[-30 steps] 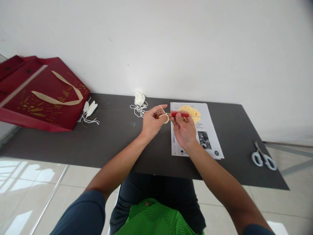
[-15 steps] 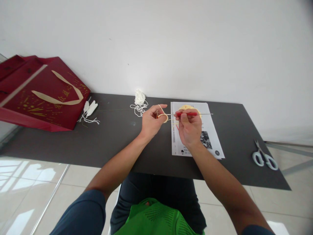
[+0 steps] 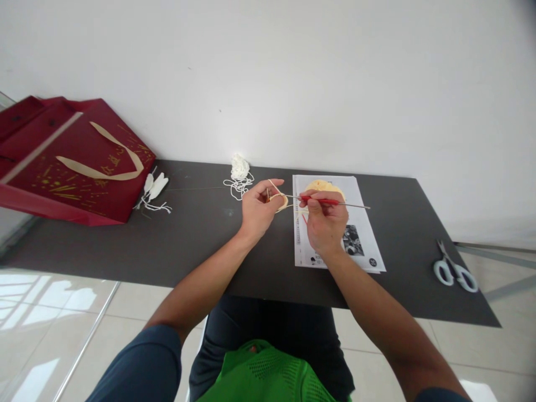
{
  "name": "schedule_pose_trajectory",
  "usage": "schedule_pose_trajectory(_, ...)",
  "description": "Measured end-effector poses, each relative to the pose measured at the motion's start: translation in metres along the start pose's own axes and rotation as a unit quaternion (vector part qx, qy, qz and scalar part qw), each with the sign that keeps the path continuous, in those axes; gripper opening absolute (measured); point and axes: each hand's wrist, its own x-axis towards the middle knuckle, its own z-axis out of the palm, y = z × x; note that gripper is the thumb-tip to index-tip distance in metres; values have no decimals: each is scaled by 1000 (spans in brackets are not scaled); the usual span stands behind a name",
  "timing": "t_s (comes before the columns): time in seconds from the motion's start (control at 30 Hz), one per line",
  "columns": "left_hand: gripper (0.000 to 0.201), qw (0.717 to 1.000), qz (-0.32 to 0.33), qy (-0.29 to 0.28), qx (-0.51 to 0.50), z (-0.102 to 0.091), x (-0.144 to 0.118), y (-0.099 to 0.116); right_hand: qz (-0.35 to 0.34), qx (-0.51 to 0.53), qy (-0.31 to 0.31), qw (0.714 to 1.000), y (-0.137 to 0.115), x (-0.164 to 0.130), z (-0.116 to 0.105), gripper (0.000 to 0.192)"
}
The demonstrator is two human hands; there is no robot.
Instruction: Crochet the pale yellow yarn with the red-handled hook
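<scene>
Over the dark table, my left hand [image 3: 258,209] pinches a small piece of pale yellow crochet work [image 3: 280,202], its strand looped over the raised index finger. My right hand [image 3: 326,223] is closed around the red handle of a crochet hook [image 3: 324,200]. The hook's thin metal tip reaches left to the yellow piece, and its other metal end sticks out to the right. Behind my right hand, a ball of pale yellow yarn [image 3: 324,186] lies on the printed sheets, partly hidden by the fingers.
Printed sheets [image 3: 363,223] lie under my right hand on the table [image 3: 201,234]. White yarn [image 3: 240,167] sits near the wall. White pieces with loose threads [image 3: 156,187] lie beside a red paper bag [image 3: 92,167] at left. Scissors [image 3: 454,271] rest at the right end.
The crochet hook has tilted, its right end now lower and slightly farther right. My right hand has turned a little with it. My left hand stays nearly in place on the yellow piece.
</scene>
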Motion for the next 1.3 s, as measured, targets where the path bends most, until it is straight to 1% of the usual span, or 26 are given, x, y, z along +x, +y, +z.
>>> schedule_pose_trajectory(0.17, 30, 1000, 6, 30, 8, 1, -1, -1, -25, -43, -11, 999, -4, -5, 1, 8)
schedule_pose_trajectory(0.37, 28, 997, 28, 63, 39, 1, -2, -2, -55, -62, -15, 996, -5, -10, 3, 5)
schedule_pose_trajectory(0.5, 29, 997, 20, 72, 25, 0, 0, -5, -77, -75, -33, 994, 0, -12, 2, 10)
schedule_pose_trajectory(0.67, 33, 996, -26, 72, -50, 3, 2, -6, -95, -108, -63, 988, 8, -13, -3, 16)
schedule_pose_trajectory(0.77, 37, 990, -78, 48, -111, 4, 1, -3, -105, -124, -91, 983, 10, -13, -6, 20)
schedule_pose_trajectory(0.93, 44, 967, -159, 0, -199, 3, 3, 2, -119, -119, -88, 982, 9, -12, -6, 23)
schedule_pose_trajectory(1.03, 45, 958, -179, -14, -223, 1, 4, 4, -110, -115, -79, 984, 9, -12, -4, 21)
schedule_pose_trajectory(1.1, 46, 957, -181, -20, -227, 1, 5, 5, -80, -102, -62, 990, 10, -11, -3, 16)
schedule_pose_trajectory(1.2, 47, 962, -170, -28, -209, 0, 5, 5, -24, -70, -28, 997, 10, -8, -2, 9)
schedule_pose_trajectory(1.3, 47, 975, -142, -30, -169, 0, 5, 5, -6, -37, -13, 999, 10, -2, -2, 6)
